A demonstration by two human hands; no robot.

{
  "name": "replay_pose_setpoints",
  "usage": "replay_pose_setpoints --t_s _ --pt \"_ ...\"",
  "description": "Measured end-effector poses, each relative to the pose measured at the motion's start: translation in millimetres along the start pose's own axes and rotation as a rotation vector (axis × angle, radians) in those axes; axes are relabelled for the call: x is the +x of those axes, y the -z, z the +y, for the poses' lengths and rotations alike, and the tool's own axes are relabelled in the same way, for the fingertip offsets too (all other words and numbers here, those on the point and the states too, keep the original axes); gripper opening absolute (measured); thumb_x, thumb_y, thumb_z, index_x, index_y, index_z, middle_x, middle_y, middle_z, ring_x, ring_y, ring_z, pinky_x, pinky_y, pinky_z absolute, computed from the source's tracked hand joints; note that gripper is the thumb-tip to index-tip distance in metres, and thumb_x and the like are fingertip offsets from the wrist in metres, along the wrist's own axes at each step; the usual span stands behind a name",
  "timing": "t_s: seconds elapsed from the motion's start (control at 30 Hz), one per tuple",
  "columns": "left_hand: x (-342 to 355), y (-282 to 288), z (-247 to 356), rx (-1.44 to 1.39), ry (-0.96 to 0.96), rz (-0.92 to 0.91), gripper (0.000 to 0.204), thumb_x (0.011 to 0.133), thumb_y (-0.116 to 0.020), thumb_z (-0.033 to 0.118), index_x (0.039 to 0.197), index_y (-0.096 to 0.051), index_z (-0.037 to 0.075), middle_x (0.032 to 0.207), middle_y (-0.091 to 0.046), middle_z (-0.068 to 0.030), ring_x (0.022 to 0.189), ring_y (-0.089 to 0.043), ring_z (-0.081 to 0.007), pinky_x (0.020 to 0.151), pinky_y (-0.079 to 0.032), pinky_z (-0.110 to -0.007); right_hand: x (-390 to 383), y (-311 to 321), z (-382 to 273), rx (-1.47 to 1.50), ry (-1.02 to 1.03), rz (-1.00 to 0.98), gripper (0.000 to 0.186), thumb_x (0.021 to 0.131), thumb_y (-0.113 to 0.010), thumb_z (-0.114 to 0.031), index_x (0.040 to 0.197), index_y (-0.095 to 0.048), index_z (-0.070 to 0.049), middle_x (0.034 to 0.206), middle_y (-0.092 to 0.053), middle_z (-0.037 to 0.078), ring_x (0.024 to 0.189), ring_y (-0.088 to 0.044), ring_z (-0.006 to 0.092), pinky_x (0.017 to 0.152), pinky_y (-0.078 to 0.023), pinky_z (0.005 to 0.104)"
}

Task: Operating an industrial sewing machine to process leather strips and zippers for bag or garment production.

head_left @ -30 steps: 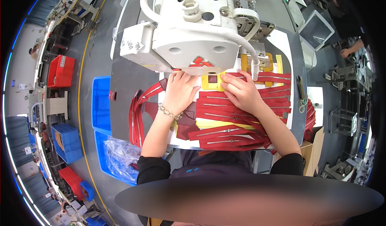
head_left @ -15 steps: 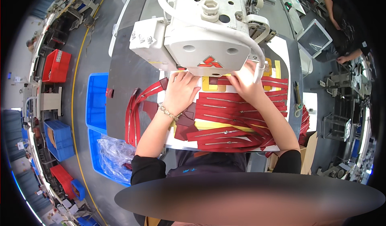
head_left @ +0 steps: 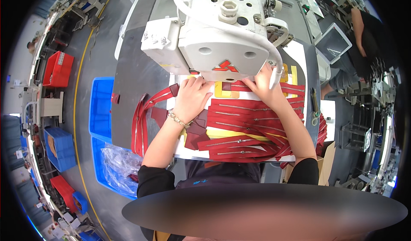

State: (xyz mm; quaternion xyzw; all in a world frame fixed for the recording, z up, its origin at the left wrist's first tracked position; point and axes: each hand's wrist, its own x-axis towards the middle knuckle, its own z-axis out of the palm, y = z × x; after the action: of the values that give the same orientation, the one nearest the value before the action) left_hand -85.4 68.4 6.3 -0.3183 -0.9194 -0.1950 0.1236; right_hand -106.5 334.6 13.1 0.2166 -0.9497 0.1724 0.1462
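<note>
Under the front of a white sewing machine head (head_left: 227,48), my left hand (head_left: 193,96) lies palm down with its fingers stretched and thumb apart. It rests by a dark red tab (head_left: 174,89) at the end of a red zipper (head_left: 156,98) that curves off to the left. My right hand (head_left: 266,89) is open, thumb spread, at the machine's right side beside a yellow plate (head_left: 227,91) and a red zipper with a dark tab (head_left: 226,86). Its fingertips are partly hidden by the machine and a white cable. Several red zippers (head_left: 239,112) lie in rows below my hands.
Loose dark red tabs (head_left: 196,136) lie between my forearms. Thread snips (head_left: 316,112) are at the table's right edge. Blue bins (head_left: 101,112) stand on the left, one holding clear plastic (head_left: 122,166). A cardboard box (head_left: 327,161) and another person (head_left: 368,39) are at right.
Both hands stay almost in place under the machine head. The whole view has shifted slightly. The person at far right has changed posture, an arm now lowered.
</note>
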Motion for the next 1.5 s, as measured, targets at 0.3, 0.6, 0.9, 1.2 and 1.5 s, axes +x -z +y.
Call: replay_pose_setpoints --t_s 0.3,0.6,0.9,1.2,1.5 --pt "-2.6 -8.6 -2.4 -0.028 0.014 0.022 0.032 0.082 -0.058 0.009 0.113 -0.063 0.012 0.092 -0.054 -0.0044 0.090 -0.054 -0.0228 0.079 -0.041 -0.036 -4.7 -0.2 -8.4 0.085 0.093 -0.048 0.022 0.083 -0.068 -0.022 0.083 -0.053 -0.006 0.084 -0.049 0.008 0.085 -0.051 0.0263 0.074 -0.038 0.0384" --pt "-1.1 -8.2 -2.4 -0.081 0.013 0.059 0.030 0.080 -0.055 0.005 0.109 -0.065 0.009 0.091 -0.054 -0.0056 0.090 -0.054 -0.0241 0.078 -0.042 -0.037 4.4 21.4 -1.2 0.810 -0.269 -0.428 0.035 0.095 -0.053 -0.027 0.099 -0.064 0.006 0.087 -0.062 0.018 0.088 -0.055 0.0258 0.080 -0.041 0.0365" --pt "-1.5 -10.1 -3.3 -0.104 0.002 0.074 0.033 0.079 -0.055 0.005 0.110 -0.064 0.010 0.091 -0.054 -0.0052 0.090 -0.054 -0.0241 0.077 -0.041 -0.037 7.1 22.1 6.9 0.709 -0.286 -0.537 0.039 0.095 -0.051 -0.030 0.100 -0.063 0.008 0.082 -0.064 0.020 0.078 -0.057 0.0264 0.077 -0.043 0.0356" --pt "-2.4 -12.6 -3.0 -0.109 -0.016 0.066 0.037 0.080 -0.054 0.005 0.115 -0.064 0.011 0.092 -0.055 -0.0050 0.089 -0.054 -0.0233 0.077 -0.041 -0.036 17.0 8.4 -21.0 0.610 -0.213 -0.408 0.037 0.091 -0.060 -0.036 0.098 -0.064 0.000 0.076 -0.062 0.014 0.071 -0.060 0.0249 0.069 -0.046 0.0368" --pt "-0.3 -7.3 -1.0 -0.069 -0.009 0.072 0.034 0.080 -0.056 0.007 0.113 -0.064 0.012 0.091 -0.056 -0.0043 0.089 -0.054 -0.0227 0.077 -0.040 -0.036 16.3 -16.1 -13.7 0.651 -0.285 -0.480 0.032 0.085 -0.065 -0.029 0.091 -0.068 0.002 0.069 -0.063 0.014 0.063 -0.057 0.0228 0.063 -0.045 0.0357"
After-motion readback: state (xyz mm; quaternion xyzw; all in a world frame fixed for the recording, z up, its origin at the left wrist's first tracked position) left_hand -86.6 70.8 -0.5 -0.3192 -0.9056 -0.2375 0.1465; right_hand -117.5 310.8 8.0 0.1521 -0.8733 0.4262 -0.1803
